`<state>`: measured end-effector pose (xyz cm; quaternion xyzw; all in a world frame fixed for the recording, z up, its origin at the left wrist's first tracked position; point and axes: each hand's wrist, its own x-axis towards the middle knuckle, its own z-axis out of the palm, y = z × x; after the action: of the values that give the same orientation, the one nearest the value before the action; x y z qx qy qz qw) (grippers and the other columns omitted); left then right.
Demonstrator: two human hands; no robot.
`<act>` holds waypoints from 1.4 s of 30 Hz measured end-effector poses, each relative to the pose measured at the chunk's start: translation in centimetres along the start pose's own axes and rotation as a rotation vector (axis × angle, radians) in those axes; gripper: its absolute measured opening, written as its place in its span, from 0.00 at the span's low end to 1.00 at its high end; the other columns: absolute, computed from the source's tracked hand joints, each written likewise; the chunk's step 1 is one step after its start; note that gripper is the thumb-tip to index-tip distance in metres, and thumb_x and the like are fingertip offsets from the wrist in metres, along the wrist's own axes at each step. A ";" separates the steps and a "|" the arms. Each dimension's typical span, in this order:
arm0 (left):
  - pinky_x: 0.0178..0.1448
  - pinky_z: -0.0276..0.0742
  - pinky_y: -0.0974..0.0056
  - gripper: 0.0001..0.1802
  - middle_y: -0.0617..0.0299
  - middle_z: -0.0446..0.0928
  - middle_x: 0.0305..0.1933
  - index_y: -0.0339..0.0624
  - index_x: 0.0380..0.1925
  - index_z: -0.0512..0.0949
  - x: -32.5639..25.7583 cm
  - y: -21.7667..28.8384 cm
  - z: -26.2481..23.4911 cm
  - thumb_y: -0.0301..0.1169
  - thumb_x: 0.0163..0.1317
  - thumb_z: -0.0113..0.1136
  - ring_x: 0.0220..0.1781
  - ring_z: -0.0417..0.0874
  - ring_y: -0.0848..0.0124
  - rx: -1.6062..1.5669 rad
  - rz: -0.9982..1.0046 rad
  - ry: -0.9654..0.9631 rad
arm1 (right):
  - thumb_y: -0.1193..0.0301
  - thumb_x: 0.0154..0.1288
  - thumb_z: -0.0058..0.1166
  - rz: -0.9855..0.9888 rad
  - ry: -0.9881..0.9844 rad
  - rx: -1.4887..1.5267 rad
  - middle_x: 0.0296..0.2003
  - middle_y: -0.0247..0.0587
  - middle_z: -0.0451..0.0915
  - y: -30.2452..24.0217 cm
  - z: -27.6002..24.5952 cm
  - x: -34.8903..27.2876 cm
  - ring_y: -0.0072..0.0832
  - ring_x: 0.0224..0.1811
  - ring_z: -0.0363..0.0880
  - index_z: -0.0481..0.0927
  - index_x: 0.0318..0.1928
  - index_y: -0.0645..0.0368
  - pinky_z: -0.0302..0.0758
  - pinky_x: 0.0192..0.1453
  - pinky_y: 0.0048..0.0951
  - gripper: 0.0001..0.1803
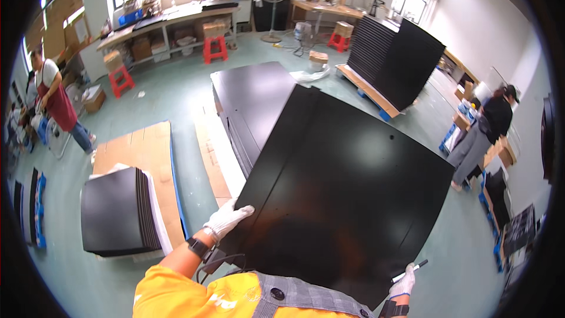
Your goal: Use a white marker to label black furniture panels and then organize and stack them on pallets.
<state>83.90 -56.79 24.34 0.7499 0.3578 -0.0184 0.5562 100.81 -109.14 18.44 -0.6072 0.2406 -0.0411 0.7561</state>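
A large glossy black panel (pixel 347 182) is tilted in front of me, with a small round hole near its far right side and a thin line along its left part. My left hand (pixel 228 219), in a white knit glove, is closed on the panel's left edge, thumb on top. At the near right corner my gloved right hand (pixel 404 282) is closed around a black-and-white marker pen (pixel 410 271) and is against the panel's edge. The fingers under the panel are hidden.
Beyond the panel lies a stack of black panels (pixel 253 88). Another stack (pixel 112 212) rests on cardboard at left. Tall panels (pixel 388 59) stand on a pallet at far right. People (pixel 56 94) work at left and right (pixel 491 123). Red stools (pixel 215 48) stand near the benches.
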 end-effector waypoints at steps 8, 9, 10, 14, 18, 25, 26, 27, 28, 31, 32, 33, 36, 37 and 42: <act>0.67 0.59 0.57 0.51 0.39 0.64 0.63 0.30 0.63 0.58 15.0 3.5 1.0 0.65 0.53 0.49 0.66 0.64 0.50 0.222 -0.034 -0.001 | 0.55 0.64 0.52 -0.008 0.156 -0.204 0.32 0.36 0.77 -1.9 8.0 9.8 0.30 0.31 0.77 0.75 0.41 0.60 0.75 0.35 0.32 0.19; 0.67 0.59 0.57 0.51 0.39 0.64 0.63 0.30 0.63 0.58 16.0 3.9 1.1 0.65 0.53 0.49 0.66 0.64 0.50 0.216 -0.051 -0.004 | 0.55 0.64 0.52 -0.002 0.153 -0.221 0.32 0.36 0.77 -2.6 9.2 10.5 0.30 0.31 0.77 0.75 0.41 0.60 0.75 0.35 0.32 0.19; 0.68 0.58 0.58 0.52 0.38 0.63 0.63 0.30 0.63 0.57 16.9 4.1 1.1 0.65 0.53 0.49 0.66 0.63 0.50 0.189 -0.072 -0.007 | 0.56 0.65 0.51 0.010 0.106 -0.216 0.32 0.37 0.77 -3.3 10.6 11.4 0.30 0.31 0.77 0.75 0.42 0.60 0.75 0.35 0.32 0.19; 0.69 0.56 0.58 0.52 0.40 0.61 0.65 0.30 0.63 0.57 19.5 5.5 1.5 0.67 0.53 0.48 0.67 0.61 0.50 0.102 -0.159 0.050 | 0.58 0.65 0.51 0.086 -0.004 -0.195 0.31 0.35 0.76 -4.8 17.4 15.7 0.31 0.30 0.77 0.73 0.40 0.58 0.77 0.34 0.36 0.16; 0.69 0.55 0.58 0.53 0.41 0.60 0.66 0.30 0.63 0.57 23.1 4.4 2.1 0.68 0.53 0.47 0.68 0.60 0.51 0.037 -0.258 0.147 | 0.60 0.64 0.53 0.084 -0.037 -0.274 0.27 0.31 0.74 -3.6 25.0 22.8 0.26 0.27 0.75 0.74 0.37 0.55 0.74 0.30 0.31 0.12; 0.65 0.61 0.58 0.52 0.40 0.65 0.62 0.29 0.61 0.61 26.8 7.0 3.8 0.65 0.52 0.53 0.65 0.66 0.53 -0.261 -0.447 0.443 | 0.64 0.62 0.55 0.213 -0.185 -0.493 0.26 0.28 0.73 0.6 42.4 37.8 0.25 0.26 0.73 0.75 0.35 0.53 0.71 0.30 0.30 0.07; 0.65 0.61 0.58 0.52 0.40 0.65 0.62 0.29 0.61 0.61 27.1 6.7 4.8 0.65 0.52 0.53 0.65 0.66 0.53 -0.271 -0.467 0.476 | 0.65 0.63 0.54 0.221 -0.255 -0.541 0.26 0.29 0.74 1.1 45.3 39.1 0.26 0.27 0.74 0.75 0.36 0.53 0.71 0.30 0.30 0.07; 0.65 0.61 0.58 0.51 0.40 0.66 0.61 0.29 0.61 0.61 27.5 7.6 5.1 0.66 0.52 0.52 0.64 0.66 0.52 -0.279 -0.540 0.505 | 0.65 0.63 0.54 0.231 -0.273 -0.548 0.26 0.29 0.74 1.9 47.5 40.3 0.26 0.27 0.74 0.75 0.36 0.53 0.71 0.30 0.30 0.07; 0.65 0.61 0.58 0.50 0.40 0.66 0.61 0.30 0.60 0.62 27.5 8.0 5.6 0.66 0.52 0.52 0.64 0.66 0.52 -0.286 -0.614 0.538 | 0.64 0.63 0.54 0.249 -0.362 -0.537 0.27 0.29 0.73 2.7 49.4 41.3 0.26 0.27 0.73 0.75 0.35 0.54 0.70 0.30 0.29 0.07; 0.66 0.59 0.54 0.50 0.42 0.67 0.61 0.32 0.60 0.63 28.8 6.7 7.6 0.67 0.52 0.49 0.64 0.66 0.51 -0.275 -0.750 0.625 | 0.63 0.63 0.54 0.285 -0.452 -0.643 0.28 0.30 0.72 5.2 54.0 44.0 0.26 0.27 0.71 0.74 0.36 0.55 0.69 0.30 0.30 0.09; 0.67 0.58 0.54 0.51 0.43 0.66 0.62 0.32 0.61 0.63 29.3 6.7 7.6 0.67 0.52 0.49 0.65 0.65 0.51 -0.313 -0.785 0.606 | 0.63 0.63 0.54 0.286 -0.439 -0.753 0.28 0.30 0.71 6.2 55.2 44.7 0.26 0.27 0.70 0.74 0.37 0.55 0.68 0.30 0.31 0.10; 0.67 0.58 0.54 0.51 0.43 0.66 0.62 0.32 0.61 0.63 29.6 6.0 8.1 0.67 0.52 0.49 0.65 0.65 0.51 -0.317 -0.801 0.620 | 0.63 0.63 0.54 0.295 -0.456 -0.764 0.28 0.30 0.71 7.2 56.2 45.3 0.26 0.27 0.70 0.74 0.37 0.55 0.68 0.30 0.31 0.10; 0.68 0.57 0.55 0.51 0.44 0.64 0.63 0.33 0.61 0.62 31.7 3.4 9.3 0.68 0.52 0.49 0.66 0.63 0.52 -0.345 -0.853 0.673 | 0.62 0.63 0.54 0.279 -0.470 -0.810 0.28 0.30 0.70 10.8 58.7 47.1 0.25 0.28 0.68 0.75 0.38 0.56 0.65 0.30 0.32 0.12; 0.68 0.57 0.56 0.51 0.45 0.64 0.64 0.33 0.61 0.62 32.4 3.1 9.4 0.68 0.52 0.50 0.67 0.63 0.52 -0.352 -0.873 0.672 | 0.60 0.61 0.56 0.272 -0.457 -0.801 0.27 0.29 0.68 12.0 59.3 47.7 0.25 0.27 0.66 0.75 0.37 0.56 0.64 0.30 0.32 0.12; 0.68 0.57 0.57 0.51 0.46 0.64 0.64 0.34 0.61 0.62 34.7 -0.7 9.2 0.68 0.51 0.50 0.67 0.63 0.54 -0.403 -0.895 0.712 | 0.59 0.59 0.57 0.279 -0.513 -0.770 0.26 0.28 0.66 16.3 62.4 47.6 0.24 0.27 0.64 0.75 0.35 0.54 0.62 0.30 0.32 0.13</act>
<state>112.71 -46.62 5.47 0.3666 0.7990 0.0695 0.4716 164.77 -65.73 -2.61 -0.7955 0.1232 0.3040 0.5094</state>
